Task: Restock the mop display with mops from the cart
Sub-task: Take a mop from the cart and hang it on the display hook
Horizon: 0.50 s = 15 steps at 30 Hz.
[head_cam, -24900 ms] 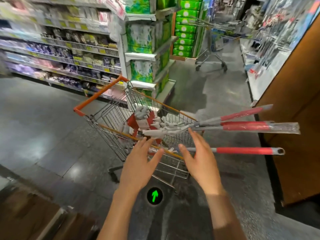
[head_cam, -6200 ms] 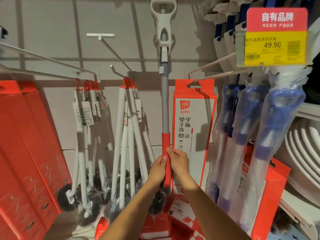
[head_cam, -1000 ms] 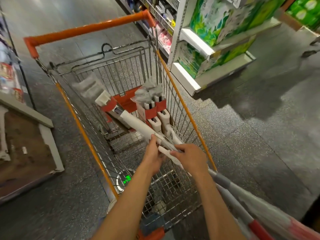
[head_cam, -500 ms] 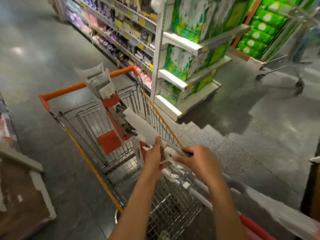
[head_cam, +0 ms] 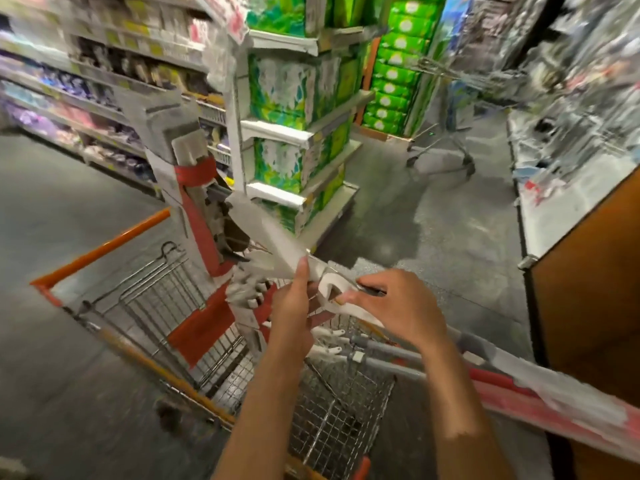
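An orange-handled wire cart (head_cam: 104, 251) stands in front of me with flat mops inside. One mop (head_cam: 194, 188), white and red in a plastic wrap, is raised out of the cart, its head tilted up to the left. My left hand (head_cam: 294, 303) grips its white neck from the left. My right hand (head_cam: 398, 306) holds the white fitting on the same neck from the right. Its grey and red handle (head_cam: 519, 386) runs down to the lower right. Another mop (head_cam: 249, 299) lies in the cart below, and a second grey handle (head_cam: 381, 344) rests across the cart's rim.
A shelf end stacked with green tissue packs (head_cam: 294, 109) stands right behind the cart. Long product shelves (head_cam: 86, 81) line the left. A brown display unit (head_cam: 588, 306) is close on the right. Another cart (head_cam: 446, 133) stands further down the aisle.
Both hands have lifted the mop up out of the cart, and its head now stands higher. The view has swung up towards the aisle.
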Available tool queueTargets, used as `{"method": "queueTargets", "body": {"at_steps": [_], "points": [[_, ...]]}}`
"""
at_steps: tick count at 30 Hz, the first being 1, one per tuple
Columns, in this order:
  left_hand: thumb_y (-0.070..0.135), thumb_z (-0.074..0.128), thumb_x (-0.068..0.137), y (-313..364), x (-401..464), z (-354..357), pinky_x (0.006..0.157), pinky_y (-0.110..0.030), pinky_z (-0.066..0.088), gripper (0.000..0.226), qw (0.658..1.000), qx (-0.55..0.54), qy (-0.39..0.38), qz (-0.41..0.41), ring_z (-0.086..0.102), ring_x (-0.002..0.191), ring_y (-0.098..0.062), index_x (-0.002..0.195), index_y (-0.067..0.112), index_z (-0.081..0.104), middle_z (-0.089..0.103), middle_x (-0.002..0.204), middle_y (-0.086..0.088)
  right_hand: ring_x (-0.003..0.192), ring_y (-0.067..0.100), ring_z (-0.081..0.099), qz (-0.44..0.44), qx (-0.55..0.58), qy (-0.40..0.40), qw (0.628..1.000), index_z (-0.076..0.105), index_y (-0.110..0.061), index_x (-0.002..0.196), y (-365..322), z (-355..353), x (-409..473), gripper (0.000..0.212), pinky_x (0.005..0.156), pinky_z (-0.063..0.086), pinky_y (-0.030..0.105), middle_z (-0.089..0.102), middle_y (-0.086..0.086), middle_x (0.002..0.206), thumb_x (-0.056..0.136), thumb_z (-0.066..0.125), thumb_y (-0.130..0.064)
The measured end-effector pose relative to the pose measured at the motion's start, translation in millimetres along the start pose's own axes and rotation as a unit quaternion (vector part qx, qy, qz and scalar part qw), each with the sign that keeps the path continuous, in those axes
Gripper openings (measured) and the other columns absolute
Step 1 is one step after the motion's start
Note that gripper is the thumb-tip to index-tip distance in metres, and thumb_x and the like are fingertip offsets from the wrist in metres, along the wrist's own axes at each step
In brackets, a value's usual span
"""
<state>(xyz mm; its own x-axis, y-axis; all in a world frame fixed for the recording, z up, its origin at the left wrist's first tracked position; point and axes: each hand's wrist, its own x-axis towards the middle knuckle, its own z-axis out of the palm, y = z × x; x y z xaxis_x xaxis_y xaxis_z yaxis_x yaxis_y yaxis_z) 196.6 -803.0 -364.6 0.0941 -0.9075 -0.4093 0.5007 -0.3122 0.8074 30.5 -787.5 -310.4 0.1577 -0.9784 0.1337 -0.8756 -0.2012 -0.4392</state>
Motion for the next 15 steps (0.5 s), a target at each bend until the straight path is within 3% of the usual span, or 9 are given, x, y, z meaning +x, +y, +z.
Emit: {"method": "queueTargets", "body": {"at_steps": [4, 7, 9, 12, 15], "points": [[0.056, 0.056, 0.096, 9, -30, 0, 0.056, -0.031, 0.059, 0.046, 0.998, 0.033, -0.055, -0.007, 0.077, 0.081, -0.021, 0.109, 0.014, 0.07, 0.079, 0.094, -0.005, 0.046, 0.009, 0.036, 0.018, 0.027, 0.05, 0.998, 0.051, -0.023, 0.057, -15, -15, -39, 0.062, 0.047, 0.022, 0.026, 0.042, -0.003, 0.05, 0.084, 0.044, -0.078], [0.051, 0.054, 0.099, 8, -51, 3, 0.062, -0.033, 0.061, 0.044, 0.994, 0.055, -0.093, 0.001, 0.077, 0.08, -0.023, 0.109, 0.011, 0.07, 0.079, 0.096, -0.007, 0.045, 0.009, 0.034, 0.056, 0.075, 0.093, 0.991, 0.058, -0.019, 0.061, -20, -21, -71, 0.062, 0.049, 0.024, 0.03, 0.041, -0.005, 0.049, 0.085, 0.048, -0.075], [0.047, 0.056, 0.099, 5, -64, 7, 0.059, -0.032, 0.061, 0.04, 0.992, 0.058, -0.11, 0.003, 0.076, 0.074, -0.023, 0.101, 0.011, 0.074, 0.079, 0.093, -0.009, 0.043, 0.006, 0.038, 0.093, 0.108, 0.117, 0.983, 0.065, -0.019, 0.061, -22, -25, -91, 0.061, 0.048, 0.026, 0.027, 0.047, -0.005, 0.048, 0.082, 0.05, -0.074], [0.042, 0.064, 0.096, 0, -85, 16, 0.053, -0.03, 0.055, 0.039, 0.99, 0.055, -0.132, 0.003, 0.07, 0.065, -0.026, 0.075, 0.011, 0.075, 0.076, 0.084, -0.01, 0.041, 0.002, 0.042, 0.122, 0.155, 0.149, 0.969, 0.064, -0.04, 0.054, -18, -28, -123, 0.04, 0.046, 0.029, 0.018, 0.048, -0.012, 0.043, 0.092, 0.063, -0.052], [0.039, 0.066, 0.094, -9, -107, 28, 0.053, -0.028, 0.05, 0.036, 0.983, 0.06, -0.175, 0.015, 0.062, 0.061, -0.023, 0.069, 0.014, 0.073, 0.068, 0.074, -0.01, 0.046, 0.002, 0.042, 0.138, 0.2, 0.182, 0.953, 0.066, -0.025, 0.063, -10, -32, -157, 0.037, 0.049, 0.03, 0.021, 0.048, -0.009, 0.046, 0.095, 0.064, -0.042]]}}
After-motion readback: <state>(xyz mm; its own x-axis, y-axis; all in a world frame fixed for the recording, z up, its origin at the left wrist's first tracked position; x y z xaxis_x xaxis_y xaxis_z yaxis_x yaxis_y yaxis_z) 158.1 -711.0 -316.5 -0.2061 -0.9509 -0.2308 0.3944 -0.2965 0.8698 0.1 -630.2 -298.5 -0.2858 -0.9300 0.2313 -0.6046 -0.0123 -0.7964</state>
